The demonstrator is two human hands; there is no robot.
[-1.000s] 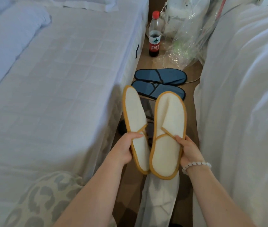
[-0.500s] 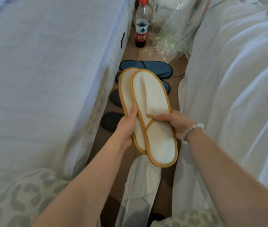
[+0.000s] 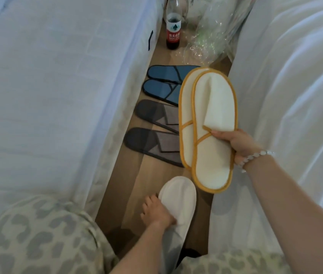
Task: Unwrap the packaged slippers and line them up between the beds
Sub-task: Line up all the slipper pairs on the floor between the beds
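Head view: at the bottom of the frame, leopard-print cloth [image 3: 38, 234] covers the person's knees. Just above it, low in the middle, the left hand [image 3: 156, 211] reaches down to the wooden floor [image 3: 148, 180]. Its fingers curl round the side of a white slipper [image 3: 180, 194] and its thumb lies on top, so it grips the slipper. This slipper sits low between the left bed [image 3: 58, 95] and the right bed [image 3: 285, 86].

Higher up, right of the middle, the right hand [image 3: 237, 144] holds two cream slippers [image 3: 214, 115] with orange edges in the air, one stacked on the other. Its thumb presses on the top strap and its fingers wrap round the edge.

Past them, two grey slippers [image 3: 146, 139] lie side by side on the floor. Then come two blue slippers [image 3: 160, 89]. At the top of the frame stands a bottle [image 3: 173, 32] with a red label. Crumpled clear plastic [image 3: 208, 40] lies just beside it.
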